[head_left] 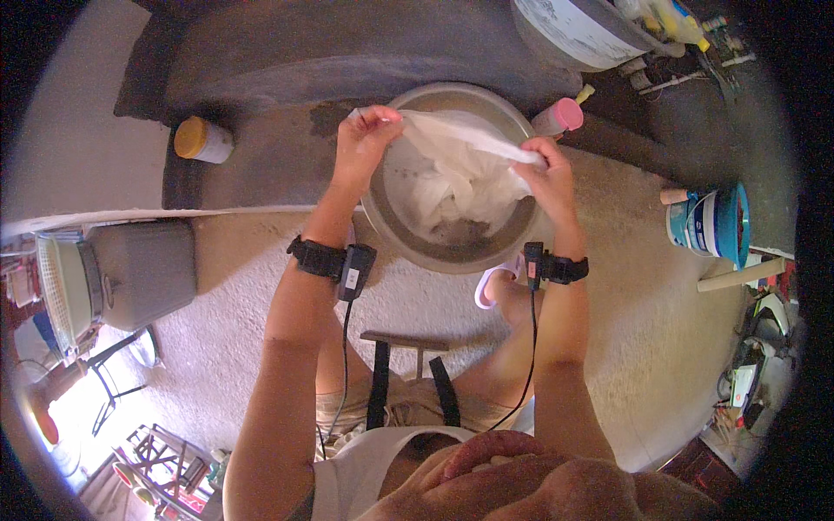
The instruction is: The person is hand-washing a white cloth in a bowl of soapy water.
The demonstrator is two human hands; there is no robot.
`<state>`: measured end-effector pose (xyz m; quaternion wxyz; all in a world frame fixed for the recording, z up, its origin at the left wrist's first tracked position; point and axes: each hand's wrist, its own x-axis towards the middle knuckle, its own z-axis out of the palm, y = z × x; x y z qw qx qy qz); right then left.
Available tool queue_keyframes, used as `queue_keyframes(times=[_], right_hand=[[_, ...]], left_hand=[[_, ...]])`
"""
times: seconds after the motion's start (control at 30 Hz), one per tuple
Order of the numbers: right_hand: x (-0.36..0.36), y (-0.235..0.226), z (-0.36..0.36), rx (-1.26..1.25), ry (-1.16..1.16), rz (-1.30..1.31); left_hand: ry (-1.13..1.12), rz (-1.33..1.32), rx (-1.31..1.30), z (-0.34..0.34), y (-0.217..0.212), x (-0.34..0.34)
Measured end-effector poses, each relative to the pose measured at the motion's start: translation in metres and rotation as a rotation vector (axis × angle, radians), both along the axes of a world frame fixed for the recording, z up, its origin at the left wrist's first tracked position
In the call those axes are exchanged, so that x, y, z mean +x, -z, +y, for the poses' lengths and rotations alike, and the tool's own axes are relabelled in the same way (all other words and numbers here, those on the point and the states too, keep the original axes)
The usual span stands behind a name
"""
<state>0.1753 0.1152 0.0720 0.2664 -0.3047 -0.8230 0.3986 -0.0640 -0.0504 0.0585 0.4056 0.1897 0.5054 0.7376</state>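
Centrally, in the upper half of the frame, a wet white cloth (460, 169) is held stretched over a round, dull metal basin (395, 227). The left hand (363, 139) is closed on one bunched end of the fabric, fingers curled tight around it just above the basin's upper-left rim. The right hand (546, 174) is clamped on the other end at the basin's right rim, so that a taut, twisted band of fabric runs between the two fists. The remainder of the cloth hangs crumpled and soft into the bowl, where dark, murky water is seen at the bottom. Black strapped wrist devices (334, 260) with thin cables are worn on both forearms.

The basin is set on a rough, pale concrete floor (651, 347), against a darker damp raised step. At upper left of the frame, a small cylindrical jar with a yellow lid (201, 139) stands on that step. Just beside the basin's upper-right rim, a bottle with a pink cap (560, 116) is seen. At right, a blue and white plastic bucket (714, 221) lies on its side. At left, a grey boxy container (143, 269) rests on the floor.
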Motion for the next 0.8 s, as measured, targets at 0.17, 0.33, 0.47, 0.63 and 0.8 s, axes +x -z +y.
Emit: queue_keyframes(times=[0.17, 0.33, 0.47, 0.63, 0.8], right_hand=[[0.009, -0.001, 0.008, -0.292, -0.118, 0.040], [0.010, -0.002, 0.007, -0.404, -0.014, 0.242], [-0.002, 0.017, -0.005, -0.259, -0.040, -0.109], [-0.016, 0.042, -0.023, -0.357, -0.254, -0.361], [-0.017, 0.094, -0.048, 0.371, -0.107, -0.574]], left_hand=[[-0.283, 0.376, 0.033, 0.005, -0.002, 0.004], [-0.378, 0.096, 0.086, 0.007, -0.013, 0.007], [-0.244, -0.095, -0.103, 0.011, 0.005, 0.006], [-0.161, 0.408, -0.223, 0.011, 0.042, 0.016], [0.290, 1.170, -0.651, 0.003, 0.062, 0.040]])
